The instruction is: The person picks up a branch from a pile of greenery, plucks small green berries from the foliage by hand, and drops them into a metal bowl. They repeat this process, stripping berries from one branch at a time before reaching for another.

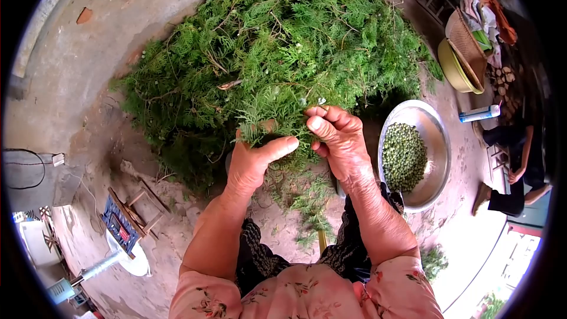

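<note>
My left hand (258,155) is closed on a leafy evergreen sprig (270,111), its thumb stretched across the lower side. Close by on the right, my right hand (339,137) is pinched at the sprig's edge; a small pale bit shows by the fingertips, too small to name surely. Beyond both hands rises a large heap of cut evergreen branches (307,35) dotted with small pale-green cones. To the right of my right hand stands a metal basin (438,159), partly filled with small round green cones (404,156).
A small stool (127,224) and a white pedestal fan (97,267) stand at left. At right are a yellow tub (453,71), a woven basket (466,41), a blue-white tube (479,113) and a seated person (514,165). Loose clippings (310,201) lie between my knees.
</note>
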Available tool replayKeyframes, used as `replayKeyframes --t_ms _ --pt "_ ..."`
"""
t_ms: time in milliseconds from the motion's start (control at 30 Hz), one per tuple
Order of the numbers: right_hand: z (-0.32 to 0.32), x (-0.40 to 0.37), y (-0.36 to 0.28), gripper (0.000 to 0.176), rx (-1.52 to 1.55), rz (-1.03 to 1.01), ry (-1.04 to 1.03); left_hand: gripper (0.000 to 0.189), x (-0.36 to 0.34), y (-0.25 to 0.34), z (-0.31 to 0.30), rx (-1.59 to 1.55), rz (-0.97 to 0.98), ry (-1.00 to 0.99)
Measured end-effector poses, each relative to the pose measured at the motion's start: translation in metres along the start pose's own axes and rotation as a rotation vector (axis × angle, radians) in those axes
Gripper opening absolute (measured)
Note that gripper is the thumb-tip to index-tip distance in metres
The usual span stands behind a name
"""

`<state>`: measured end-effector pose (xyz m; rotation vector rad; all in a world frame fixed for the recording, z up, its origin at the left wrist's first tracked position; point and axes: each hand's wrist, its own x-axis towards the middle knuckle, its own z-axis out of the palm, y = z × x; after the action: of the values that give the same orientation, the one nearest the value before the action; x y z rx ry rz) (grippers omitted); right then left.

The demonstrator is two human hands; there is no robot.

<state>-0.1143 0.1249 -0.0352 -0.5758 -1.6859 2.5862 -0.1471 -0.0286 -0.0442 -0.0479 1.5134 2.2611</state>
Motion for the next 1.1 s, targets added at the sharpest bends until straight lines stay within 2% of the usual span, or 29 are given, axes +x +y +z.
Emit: replayKeyframes --t_ms 33,133,200,233,267,333,400,433,500,533,600,633,667,767,800,900,933,1000,1033,1100 --pt "0.002 0.001 0.001 0.018 -0.015 -0.066 -0.017 0.031 0.0 0.0 0.0 0.049 0.012 -0.021" --pt "0.001 0.001 0.005 0.015 -0.07 -0.078 0.033 0.032 0.001 -0.001 0.002 0.09 0.04 -0.046" --pt "0.002 0.001 0.008 0.014 -0.014 -0.061 0.058 0.034 0.004 0.0 0.008 0.13 0.182 0.02" --pt "0.0 0.003 0.015 0.014 -0.032 -0.205 0.036 0.035 0.006 -0.001 0.01 0.1 0.212 0.014" --pt "0.0 0.004 0.019 0.015 -0.049 -0.35 0.014 0.035 0.006 -0.001 0.012 0.1 0.213 0.017" --pt "0.001 0.002 0.017 0.015 -0.148 -0.388 0.015 0.029 0.006 0.001 0.013 0.066 0.074 0.006" --pt "0.002 0.001 0.013 0.016 -0.363 -0.494 0.033 0.023 0.004 -0.002 0.007 0.142 0.112 -0.024" --pt "0.003 -0.001 0.012 0.016 -0.363 -0.495 0.032 0.02 0.002 0.001 0.006 0.148 0.081 -0.001" --pt "0.007 -0.007 0.013 0.011 0.05 -0.156 -0.003 0.019 -0.002 0.013 0.01 0.08 0.026 0.027" --pt "0.0 -0.003 0.015 0.011 0.051 -0.158 -0.007 0.019 -0.001 0.009 0.007 0.081 0.031 0.028" --pt "-0.013 0.007 0.015 0.008 0.578 0.186 -0.273 0.021 0.001 0.0 0.002 0.022 -0.039 0.12" --pt "-0.015 0.006 0.015 0.009 0.515 0.133 -0.174 0.02 0.001 0.0 0.001 -0.041 -0.084 0.131" --pt "-0.013 0.005 0.009 0.009 0.515 0.132 -0.174 0.02 0.001 0.004 0.003 -0.041 -0.084 0.13" --pt "-0.015 0.008 -0.001 0.017 0.53 0.116 -0.083 0.019 0.002 0.008 0.006 -0.069 -0.005 0.056" --pt "-0.013 0.005 -0.006 0.012 0.554 0.077 -0.029 0.018 0.004 0.006 0.005 -0.024 0.031 0.059" --pt "-0.021 0.01 -0.005 0.012 0.402 -0.154 -0.138 0.018 0.006 0.003 0.004 0.034 0.077 0.075" --pt "-0.02 0.009 -0.006 0.012 0.402 -0.153 -0.139 0.019 0.006 0.002 0.005 0.046 0.09 0.085" --pt "-0.015 0.003 -0.009 0.015 0.024 -0.304 -0.045 0.019 0.005 0.003 0.007 0.041 0.093 0.092" --pt "-0.011 0.003 -0.007 0.021 -0.014 -0.346 -0.016 0.019 0.005 0.005 0.009 0.035 0.097 0.099" --pt "-0.007 -0.001 -0.009 0.023 -0.189 -0.292 0.002 0.019 0.002 0.009 0.013 0.016 0.082 0.119"
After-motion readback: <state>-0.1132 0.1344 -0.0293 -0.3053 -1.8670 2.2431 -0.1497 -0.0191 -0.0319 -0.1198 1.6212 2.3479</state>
